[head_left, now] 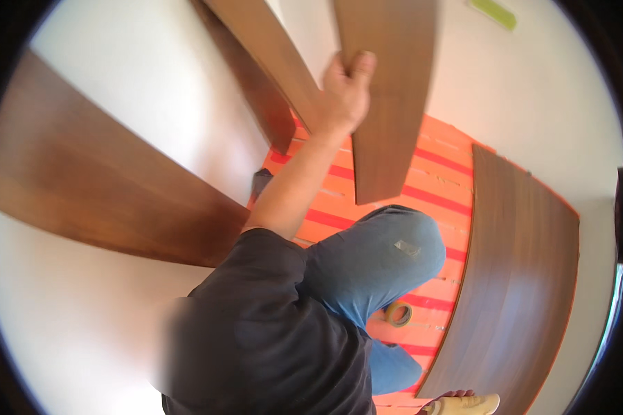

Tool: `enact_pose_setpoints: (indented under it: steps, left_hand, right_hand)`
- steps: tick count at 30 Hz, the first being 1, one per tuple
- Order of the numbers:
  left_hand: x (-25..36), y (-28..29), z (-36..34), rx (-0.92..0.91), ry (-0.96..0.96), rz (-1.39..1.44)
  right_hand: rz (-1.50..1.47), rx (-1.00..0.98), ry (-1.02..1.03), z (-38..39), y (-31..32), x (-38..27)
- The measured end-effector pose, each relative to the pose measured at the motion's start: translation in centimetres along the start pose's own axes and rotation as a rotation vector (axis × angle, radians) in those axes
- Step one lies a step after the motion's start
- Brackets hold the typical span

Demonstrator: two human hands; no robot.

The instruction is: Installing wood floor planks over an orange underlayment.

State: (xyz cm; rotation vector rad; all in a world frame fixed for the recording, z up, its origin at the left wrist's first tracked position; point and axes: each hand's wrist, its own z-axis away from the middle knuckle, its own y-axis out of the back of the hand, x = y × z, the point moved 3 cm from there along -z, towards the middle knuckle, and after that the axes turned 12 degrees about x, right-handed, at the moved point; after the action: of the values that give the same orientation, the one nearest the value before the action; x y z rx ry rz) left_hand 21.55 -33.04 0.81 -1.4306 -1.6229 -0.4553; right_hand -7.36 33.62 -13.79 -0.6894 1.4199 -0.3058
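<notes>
My left hand (347, 93) grips a long brown wood-look floorboard (393, 131) by its left edge, thumb across the front face, fingers hidden behind. The board stands steeply, its lower end over the orange underlay (429, 176); whether it touches cannot be told. At the lower edge, curled fingertips of what looks like my right hand (457, 393) lie around a cream-coloured, round-ended object (474, 404). The rest of that hand is cut off. My bent knee (408, 238) in blue jeans is just below the held board.
A wide brown panel of laid boards (516, 277) covers the right floor. At left, a large brown board (111, 173), a dark board (256, 83) and a lighter board (273, 52) lean by white walls. A tape roll (399, 314) lies beside my legs. A green strip (493, 12) is upper right.
</notes>
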Motion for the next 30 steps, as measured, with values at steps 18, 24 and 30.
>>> enact_pose_setpoints:
  steps: [18,24,30]
  left_hand:
    - [-7.3,6.2,-5.9,0.419,-0.084,-0.160]
    - [-4.0,3.9,-4.2,0.292,0.101,0.100]
    - [-4.5,-5.4,0.7,-0.130,0.521,0.577]
  right_hand:
    - [-0.218,0.226,-0.132,-0.5,-4.3,4.1]
    - [-0.281,0.271,0.013,-1.5,-5.4,4.3]
    - [-0.207,0.148,-0.110,-4.4,-4.6,2.0]
